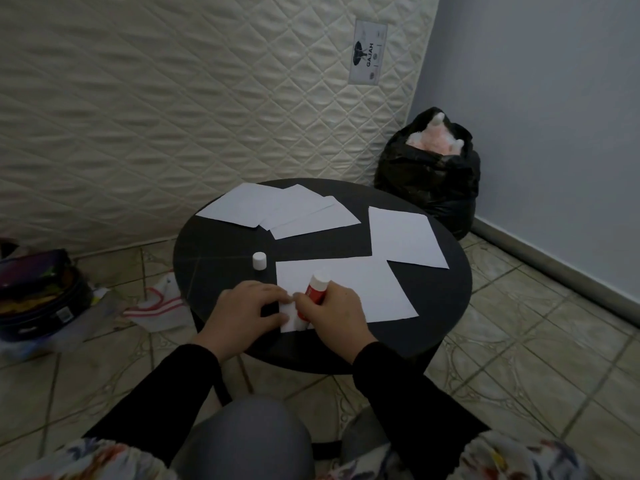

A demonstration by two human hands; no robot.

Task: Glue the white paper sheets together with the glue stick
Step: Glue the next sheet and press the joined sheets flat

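Glue stick (pixel 313 295), uncapped, in R hand (pixel 332 311) grip; L hand (pixel 247 311) pinches paper sheet (pixel 349 289) corner.

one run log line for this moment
right hand: holds glue stick, uncapped | left hand: pins near sheet corner | cap: upright on table

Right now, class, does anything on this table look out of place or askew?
Little stands out. The glue stick's cap stands alone, off the stick in the right hand. The far sheets overlap crookedly.
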